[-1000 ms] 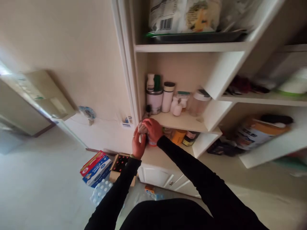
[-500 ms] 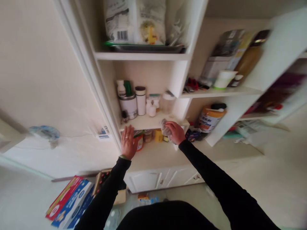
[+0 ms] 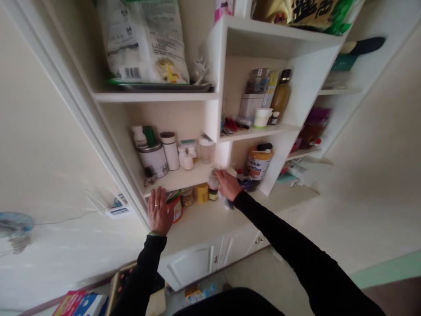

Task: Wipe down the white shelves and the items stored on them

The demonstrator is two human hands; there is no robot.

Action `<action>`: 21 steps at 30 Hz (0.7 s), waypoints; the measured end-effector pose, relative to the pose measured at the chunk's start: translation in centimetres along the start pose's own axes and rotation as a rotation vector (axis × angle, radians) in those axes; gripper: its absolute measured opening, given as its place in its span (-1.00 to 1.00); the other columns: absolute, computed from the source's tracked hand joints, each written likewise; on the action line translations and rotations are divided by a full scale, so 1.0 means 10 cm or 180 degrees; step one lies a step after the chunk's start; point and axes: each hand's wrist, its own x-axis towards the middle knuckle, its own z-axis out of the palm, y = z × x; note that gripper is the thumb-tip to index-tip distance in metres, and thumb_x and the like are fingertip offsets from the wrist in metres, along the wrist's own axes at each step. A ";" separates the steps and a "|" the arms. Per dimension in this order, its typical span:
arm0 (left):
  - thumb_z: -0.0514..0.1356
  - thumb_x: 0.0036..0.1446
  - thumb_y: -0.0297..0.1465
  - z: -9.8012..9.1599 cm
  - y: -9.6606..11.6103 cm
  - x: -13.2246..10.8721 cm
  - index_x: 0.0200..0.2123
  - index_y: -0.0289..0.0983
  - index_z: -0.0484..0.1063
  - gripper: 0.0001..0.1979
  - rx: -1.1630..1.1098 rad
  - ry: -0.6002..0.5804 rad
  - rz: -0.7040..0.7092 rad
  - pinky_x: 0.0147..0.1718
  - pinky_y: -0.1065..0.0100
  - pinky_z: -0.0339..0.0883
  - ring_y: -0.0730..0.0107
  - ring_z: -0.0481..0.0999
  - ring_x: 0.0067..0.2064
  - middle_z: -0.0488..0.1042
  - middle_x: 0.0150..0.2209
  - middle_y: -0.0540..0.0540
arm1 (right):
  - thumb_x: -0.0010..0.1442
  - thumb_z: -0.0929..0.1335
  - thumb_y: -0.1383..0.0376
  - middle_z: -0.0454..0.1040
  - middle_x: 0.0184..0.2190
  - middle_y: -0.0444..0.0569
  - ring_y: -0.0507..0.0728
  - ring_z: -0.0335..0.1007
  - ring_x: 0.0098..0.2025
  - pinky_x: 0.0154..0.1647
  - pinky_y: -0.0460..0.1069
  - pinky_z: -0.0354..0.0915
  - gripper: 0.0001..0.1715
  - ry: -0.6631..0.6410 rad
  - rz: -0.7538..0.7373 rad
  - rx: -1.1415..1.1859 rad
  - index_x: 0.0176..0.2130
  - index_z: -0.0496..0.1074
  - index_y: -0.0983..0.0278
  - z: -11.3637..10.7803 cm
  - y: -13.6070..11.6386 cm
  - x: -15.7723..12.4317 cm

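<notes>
While the right hand grips a crumpled cloth near the right end of the shelf, the left hand lies flat, seemingly empty. Work appears underway; how much remains I cannot tell.

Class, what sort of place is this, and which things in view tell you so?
Probably a home, perhaps a storage corner: white shelves hold mixed household goods, such as a white flask and a labelled tub, above white cabinet doors.
</notes>
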 end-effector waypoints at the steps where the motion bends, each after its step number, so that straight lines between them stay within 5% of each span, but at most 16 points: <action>1: 0.19 0.47 -0.36 0.00 -0.01 0.00 0.59 -0.38 0.24 -0.31 0.0009 0.0005 0.0033 0.65 -0.23 0.04 -0.18 0.04 0.71 0.33 0.56 -0.41 | 0.27 0.52 0.43 0.55 0.18 0.22 0.29 0.51 0.21 0.26 0.11 0.44 -0.43 -0.0019 0.0037 -0.0040 0.23 0.46 0.34 -0.02 -0.01 -0.03; 7: 0.19 0.47 -0.37 0.01 -0.03 -0.01 0.63 -0.34 0.16 -0.26 0.0017 -0.0005 0.0026 0.64 -0.26 0.05 -0.21 0.03 0.71 0.30 0.58 -0.39 | 0.28 0.50 0.44 0.57 0.11 0.21 0.26 0.54 0.08 0.13 0.06 0.45 -0.47 -0.0077 0.0233 -0.0227 0.21 0.47 0.36 -0.06 -0.15 0.05; 15: 0.20 0.43 -0.38 -0.03 -0.02 0.01 0.66 -0.30 0.10 -0.20 -0.0088 -0.0182 -0.0024 0.65 -0.27 0.01 -0.22 0.01 0.71 0.25 0.62 -0.33 | 0.26 0.41 0.55 0.55 0.19 0.20 0.22 0.53 0.15 0.22 0.06 0.45 -0.47 0.0125 0.0496 -0.0192 0.20 0.50 0.34 -0.04 -0.17 -0.10; 18: 0.21 0.42 -0.36 -0.04 -0.02 0.02 0.66 -0.34 0.11 -0.19 -0.0069 -0.0205 0.0018 0.65 -0.28 0.02 -0.24 0.01 0.71 0.24 0.62 -0.36 | 0.29 0.36 0.56 0.56 0.19 0.22 0.23 0.51 0.16 0.21 0.07 0.46 -0.47 0.0249 0.0526 -0.0108 0.22 0.50 0.36 0.12 -0.56 -0.07; 21: 0.20 0.43 -0.32 -0.05 -0.02 0.04 0.63 -0.39 0.15 -0.21 -0.0101 -0.0228 0.0030 0.63 -0.31 0.03 -0.28 0.02 0.70 0.25 0.60 -0.41 | 0.35 0.41 0.45 0.60 0.17 0.11 0.19 0.50 0.21 0.23 0.00 0.44 -0.58 0.0350 0.0275 0.0077 0.16 0.58 0.22 0.33 -1.23 -0.01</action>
